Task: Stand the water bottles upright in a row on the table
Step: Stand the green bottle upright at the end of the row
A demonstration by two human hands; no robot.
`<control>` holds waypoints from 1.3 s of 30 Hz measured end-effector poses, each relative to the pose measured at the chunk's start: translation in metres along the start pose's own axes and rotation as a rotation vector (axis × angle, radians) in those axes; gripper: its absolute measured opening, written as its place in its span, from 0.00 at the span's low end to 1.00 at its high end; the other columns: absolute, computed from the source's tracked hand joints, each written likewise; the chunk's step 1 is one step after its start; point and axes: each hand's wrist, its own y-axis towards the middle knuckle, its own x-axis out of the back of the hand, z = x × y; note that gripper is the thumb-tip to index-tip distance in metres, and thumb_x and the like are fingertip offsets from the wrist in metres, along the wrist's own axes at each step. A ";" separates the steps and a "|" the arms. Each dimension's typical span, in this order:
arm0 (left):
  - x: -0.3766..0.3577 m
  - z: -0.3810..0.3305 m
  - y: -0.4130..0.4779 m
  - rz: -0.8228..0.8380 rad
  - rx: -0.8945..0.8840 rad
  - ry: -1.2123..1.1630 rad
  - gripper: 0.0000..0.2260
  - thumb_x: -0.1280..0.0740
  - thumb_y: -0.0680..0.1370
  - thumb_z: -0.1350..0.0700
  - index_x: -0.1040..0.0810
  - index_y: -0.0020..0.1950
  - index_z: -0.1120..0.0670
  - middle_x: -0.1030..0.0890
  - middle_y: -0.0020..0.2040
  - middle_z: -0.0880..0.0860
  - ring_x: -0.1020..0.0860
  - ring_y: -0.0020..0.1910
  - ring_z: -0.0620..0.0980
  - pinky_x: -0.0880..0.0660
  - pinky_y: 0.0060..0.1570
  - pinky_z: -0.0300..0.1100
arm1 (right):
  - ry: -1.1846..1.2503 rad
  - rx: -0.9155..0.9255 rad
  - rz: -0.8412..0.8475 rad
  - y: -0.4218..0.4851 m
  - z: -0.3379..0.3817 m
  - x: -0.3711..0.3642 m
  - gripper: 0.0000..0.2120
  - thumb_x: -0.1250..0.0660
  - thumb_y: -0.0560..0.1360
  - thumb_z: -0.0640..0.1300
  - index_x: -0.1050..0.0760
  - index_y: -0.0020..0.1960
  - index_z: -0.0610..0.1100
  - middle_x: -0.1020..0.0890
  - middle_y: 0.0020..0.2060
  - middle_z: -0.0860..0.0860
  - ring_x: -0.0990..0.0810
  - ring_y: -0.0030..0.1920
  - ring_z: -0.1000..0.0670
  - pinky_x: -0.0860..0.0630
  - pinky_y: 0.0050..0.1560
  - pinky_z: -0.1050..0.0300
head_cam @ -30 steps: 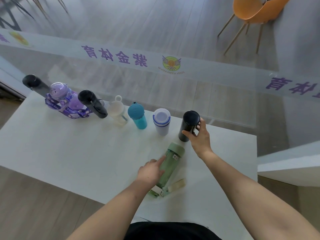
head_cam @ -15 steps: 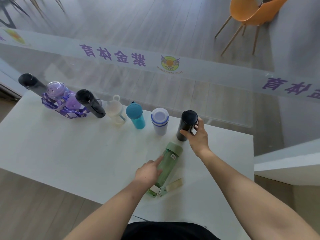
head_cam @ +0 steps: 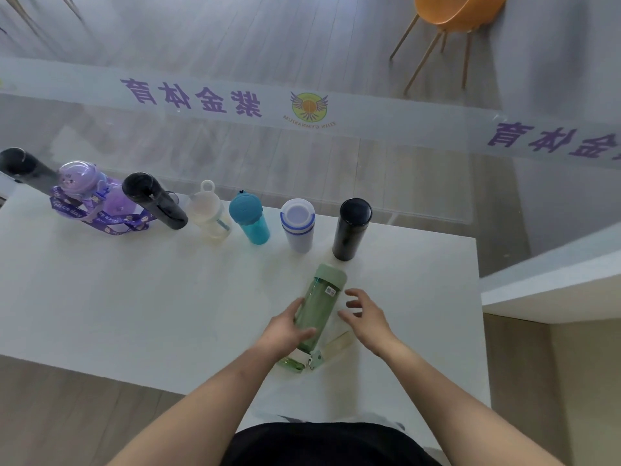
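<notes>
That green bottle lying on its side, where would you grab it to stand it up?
Grip the green bottle around the middle of its clear body, fingers coming from above and both sides. It lies flat with its cap pointing toward the standing row, and the left hand already wraps the lower body. The strap near its base looks too floppy to lift by.

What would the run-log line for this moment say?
left hand: gripping lying green bottle | right hand: open beside it | seven bottles upright in row | table
</notes>
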 end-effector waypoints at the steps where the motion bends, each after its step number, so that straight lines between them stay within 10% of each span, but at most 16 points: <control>1: -0.001 0.000 0.000 -0.003 -0.004 0.015 0.38 0.24 0.74 0.47 0.39 0.79 0.38 0.20 0.64 0.52 0.18 0.54 0.50 0.20 0.57 0.46 | -0.017 0.007 0.022 -0.004 -0.003 -0.002 0.21 0.29 0.80 0.48 0.29 0.71 0.56 0.21 0.61 0.50 0.20 0.52 0.56 0.25 0.45 0.65; 10: -0.015 -0.030 -0.005 0.058 0.081 -0.280 0.41 0.20 0.66 0.40 0.33 0.75 0.45 0.19 0.62 0.55 0.18 0.51 0.51 0.20 0.51 0.48 | 0.097 0.121 0.013 -0.061 -0.001 0.013 0.15 0.30 0.80 0.48 0.24 0.65 0.59 0.18 0.61 0.58 0.18 0.57 0.58 0.20 0.54 0.62; 16: -0.043 -0.089 -0.016 0.185 0.213 -0.514 0.21 0.26 0.76 0.45 0.23 0.64 0.54 0.15 0.44 0.52 0.20 0.38 0.51 0.29 0.45 0.45 | 0.139 0.251 -0.154 -0.101 0.008 0.052 0.12 0.28 0.79 0.46 0.20 0.61 0.56 0.16 0.57 0.60 0.18 0.59 0.56 0.20 0.61 0.53; 24: -0.064 -0.142 -0.017 0.299 0.309 -0.632 0.18 0.26 0.75 0.40 0.21 0.53 0.53 0.15 0.44 0.56 0.16 0.42 0.52 0.26 0.49 0.45 | -0.163 0.481 -0.220 -0.118 0.011 0.096 0.36 0.20 0.69 0.53 0.33 0.72 0.56 0.27 0.66 0.62 0.25 0.65 0.56 0.28 0.63 0.66; 31: -0.071 -0.153 -0.018 0.283 0.232 -0.493 0.24 0.34 0.78 0.33 0.21 0.59 0.52 0.12 0.45 0.53 0.14 0.48 0.51 0.27 0.63 0.53 | -0.394 0.616 -0.353 -0.102 0.003 0.108 0.36 0.22 0.67 0.49 0.33 0.71 0.51 0.27 0.63 0.56 0.25 0.61 0.53 0.21 0.57 0.53; 36: -0.053 -0.141 -0.009 0.128 0.062 -0.286 0.20 0.39 0.80 0.34 0.24 0.56 0.49 0.16 0.55 0.52 0.17 0.51 0.53 0.27 0.53 0.47 | -0.342 0.538 -0.515 -0.069 0.032 0.110 0.33 0.24 0.69 0.54 0.33 0.70 0.50 0.26 0.55 0.53 0.26 0.53 0.52 0.26 0.54 0.59; 39: -0.044 -0.126 0.000 -0.033 -0.027 -0.016 0.27 0.36 0.79 0.35 0.27 0.72 0.50 0.21 0.65 0.54 0.21 0.61 0.55 0.27 0.57 0.43 | -0.325 0.444 -0.525 -0.049 0.052 0.115 0.34 0.27 0.69 0.61 0.34 0.70 0.52 0.27 0.54 0.53 0.26 0.53 0.50 0.25 0.54 0.54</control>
